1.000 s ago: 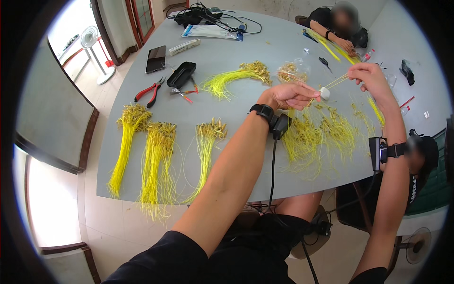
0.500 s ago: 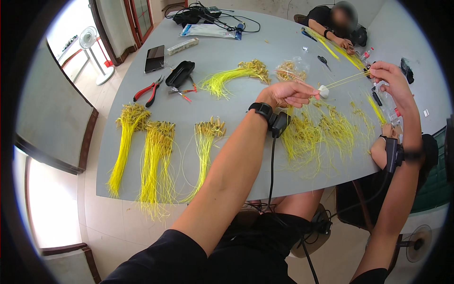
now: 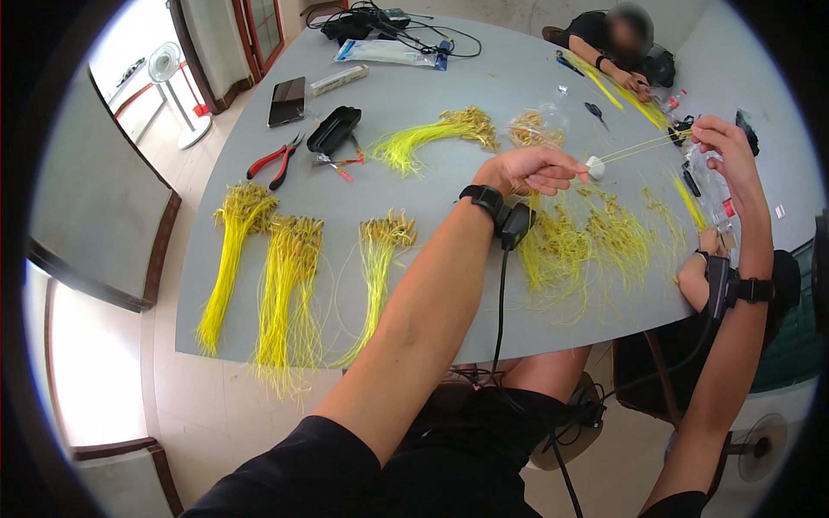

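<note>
A thin yellow line (image 3: 641, 150) runs taut, in two strands, between my two hands above the table. My left hand (image 3: 540, 170) is closed, thumb and forefinger pinching its left end. Higher up at the right, my right hand (image 3: 725, 142) pinches the other end with bent fingers. Close by my left fingertips is a small white lump (image 3: 594, 167); whether they touch I cannot tell. Under and beside my left hand spreads a loose tangle of yellow lines (image 3: 583, 250) with small gold-coloured ends, too small to make out.
Bundles of yellow lines (image 3: 226, 276) lie at the left, another bundle (image 3: 432, 138) farther back. Red-handled pliers (image 3: 275, 164), a black case (image 3: 334, 129), a phone (image 3: 287, 102) and scissors (image 3: 596, 114) lie about. A co-worker (image 3: 604, 52) sits at the far right; another person's arm (image 3: 695, 276) rests nearer.
My right hand has moved slightly right, keeping the line stretched. My left hand stays nearly in place, still pinching. The whole view has shifted a little.
</note>
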`<state>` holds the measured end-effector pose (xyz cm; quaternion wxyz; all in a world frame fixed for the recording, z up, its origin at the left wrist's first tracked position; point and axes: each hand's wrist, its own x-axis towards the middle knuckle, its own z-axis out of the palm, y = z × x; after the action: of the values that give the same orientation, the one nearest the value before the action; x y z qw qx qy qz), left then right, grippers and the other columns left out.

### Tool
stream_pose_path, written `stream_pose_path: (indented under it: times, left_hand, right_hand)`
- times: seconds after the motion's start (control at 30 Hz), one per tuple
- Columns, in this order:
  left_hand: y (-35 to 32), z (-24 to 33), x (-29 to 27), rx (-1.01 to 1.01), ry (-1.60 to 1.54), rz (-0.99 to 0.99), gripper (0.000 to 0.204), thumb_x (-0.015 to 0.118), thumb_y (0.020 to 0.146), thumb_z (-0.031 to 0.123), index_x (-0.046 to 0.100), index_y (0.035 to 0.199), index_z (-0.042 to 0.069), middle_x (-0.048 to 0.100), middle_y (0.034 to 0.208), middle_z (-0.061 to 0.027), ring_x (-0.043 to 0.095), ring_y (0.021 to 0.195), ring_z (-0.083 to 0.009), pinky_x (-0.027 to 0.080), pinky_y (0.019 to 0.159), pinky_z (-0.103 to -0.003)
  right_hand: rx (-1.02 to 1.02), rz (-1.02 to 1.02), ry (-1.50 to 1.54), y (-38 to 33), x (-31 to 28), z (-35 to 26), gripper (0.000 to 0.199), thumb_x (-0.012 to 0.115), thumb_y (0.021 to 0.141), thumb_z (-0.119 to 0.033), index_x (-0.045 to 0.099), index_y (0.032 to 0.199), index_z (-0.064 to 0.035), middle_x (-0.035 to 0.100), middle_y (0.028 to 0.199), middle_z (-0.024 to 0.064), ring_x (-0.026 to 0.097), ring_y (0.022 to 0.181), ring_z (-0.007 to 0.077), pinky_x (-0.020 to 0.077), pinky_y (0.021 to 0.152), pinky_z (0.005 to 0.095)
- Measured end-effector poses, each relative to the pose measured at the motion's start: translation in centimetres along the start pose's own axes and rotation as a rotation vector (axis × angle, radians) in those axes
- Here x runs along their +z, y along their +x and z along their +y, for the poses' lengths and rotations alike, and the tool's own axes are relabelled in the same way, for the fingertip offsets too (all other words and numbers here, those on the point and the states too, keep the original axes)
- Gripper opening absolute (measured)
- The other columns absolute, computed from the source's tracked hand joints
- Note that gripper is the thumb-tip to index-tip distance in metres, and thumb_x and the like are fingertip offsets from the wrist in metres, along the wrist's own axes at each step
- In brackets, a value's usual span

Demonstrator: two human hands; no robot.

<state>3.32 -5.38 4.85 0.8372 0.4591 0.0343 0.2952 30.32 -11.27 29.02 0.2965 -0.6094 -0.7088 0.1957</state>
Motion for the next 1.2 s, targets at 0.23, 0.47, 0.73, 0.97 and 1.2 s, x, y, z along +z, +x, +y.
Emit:
stream_pose_path:
  times: [0.23, 0.47, 0.73, 0.97, 1.2]
  left_hand:
    - [-0.1, -0.2, -0.5, -0.019, -0.048, -0.124, 0.021, 0.058, 0.099, 0.016, 0.064, 0.103, -0.003, 0.028, 0.053, 0.0095, 0.025, 0.043, -0.0011, 0.021, 0.037, -0.019]
    - [-0.1, 0.0, 0.0, -0.007, -0.039, -0.132, 0.02, 0.062, 0.098, 0.014, 0.064, 0.101, -0.006, 0.03, 0.052, 0.0097, 0.025, 0.04, -0.0005, 0.022, 0.037, -0.019]
    - [-0.1, -0.1, 0.1, -0.042, -0.003, -0.119, 0.021, 0.061, 0.099, 0.015, 0.064, 0.101, -0.006, 0.028, 0.052, 0.0099, 0.025, 0.04, -0.0004, 0.021, 0.037, -0.019]
    - [-0.5, -0.2, -0.2, -0.072, 0.0, -0.119, 0.021, 0.058, 0.099, 0.014, 0.061, 0.106, -0.006, 0.027, 0.054, 0.0103, 0.025, 0.042, -0.0016, 0.022, 0.04, -0.02]
    - [-0.2, -0.3, -0.7, -0.088, -0.052, -0.127, 0.02, 0.058, 0.098, 0.014, 0.062, 0.106, -0.004, 0.027, 0.053, 0.0104, 0.026, 0.043, -0.0022, 0.025, 0.042, -0.021]
  right_hand:
    - [-0.051, 0.157, -0.084, 1.9, -1.6, 2.0, 0.023, 0.065, 0.092, -0.029, 0.069, 0.109, -0.0157, 0.061, 0.092, -0.0077, 0.05, 0.084, 0.0023, 0.0358, 0.07, 0.0225]
    - [-0.186, 0.199, -0.008, 2.2, 0.0, -2.5, 0.018, 0.069, 0.088, -0.014, 0.069, 0.104, -0.0046, 0.066, 0.086, 0.001, 0.054, 0.072, 0.0051, 0.0401, 0.06, 0.0207]
    - [-0.548, 0.042, -0.117, -3.3, 10.6, -17.3, 0.023, 0.071, 0.09, -0.012, 0.071, 0.106, 0.0042, 0.07, 0.083, 0.0102, 0.06, 0.066, 0.0121, 0.0462, 0.057, 0.0212]
    - [-1.009, -0.478, 0.098, -14.8, 21.2, -25.4, 0.014, 0.072, 0.086, -0.014, 0.07, 0.098, -0.0054, 0.068, 0.086, 0.0017, 0.061, 0.073, 0.0044, 0.0465, 0.064, 0.0198]
    - [-0.649, -1.0, 0.243, -15.7, 29.2, -26.4, 0.009, 0.072, 0.084, -0.005, 0.07, 0.088, 0.003, 0.07, 0.079, 0.0058, 0.061, 0.065, 0.0078, 0.0501, 0.06, 0.022]
